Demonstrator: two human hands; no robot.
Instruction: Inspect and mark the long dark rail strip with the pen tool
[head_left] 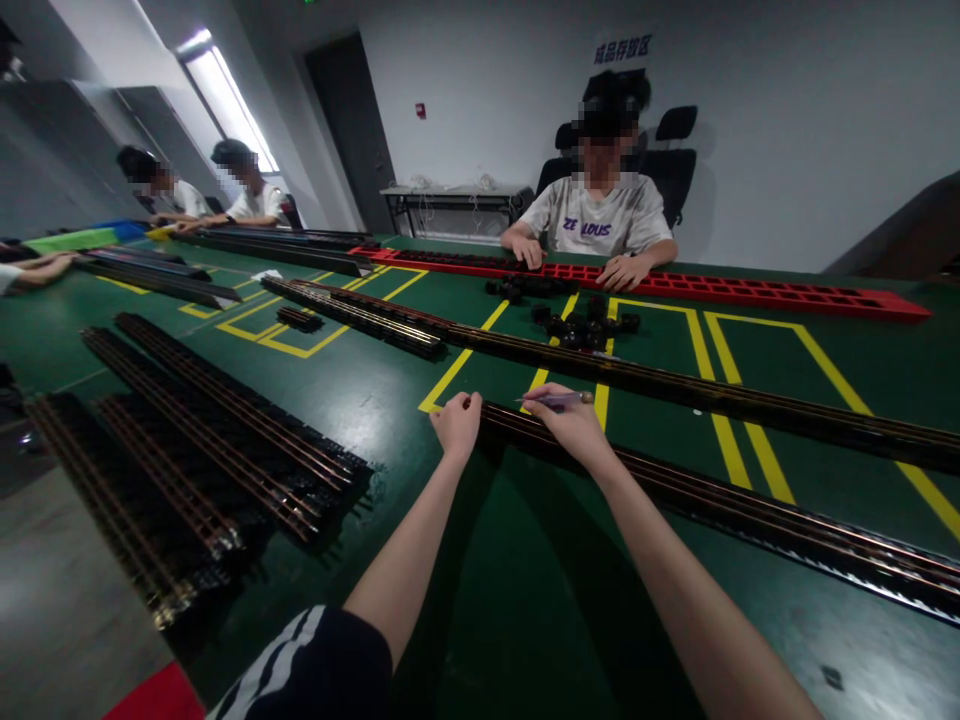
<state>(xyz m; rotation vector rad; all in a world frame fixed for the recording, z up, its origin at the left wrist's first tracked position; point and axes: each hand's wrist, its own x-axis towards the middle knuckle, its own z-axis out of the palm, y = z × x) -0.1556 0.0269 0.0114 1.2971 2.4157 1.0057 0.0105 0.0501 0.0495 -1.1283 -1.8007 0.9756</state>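
Observation:
A long black rail with copper-coloured strips [750,510] lies across the green table in front of me, running off to the right. At its left end is my left hand [456,428], closed, with thumb and fingertips pinched on the rail's tip. My right hand [576,428] rests over the rail a little to the right. It is closed around a slim screwdriver-like tool [564,399] with a pale purple handle, whose thin tip points left towards my left hand. What the left fingertips cover is hidden.
Several similar rails [225,400] lie at the left. Another long rail [675,385] crosses beyond my hands, with black parts [585,325] behind it. Opposite, a co-worker [600,215] has both hands at a long red tray [787,290]. Other people sit far left.

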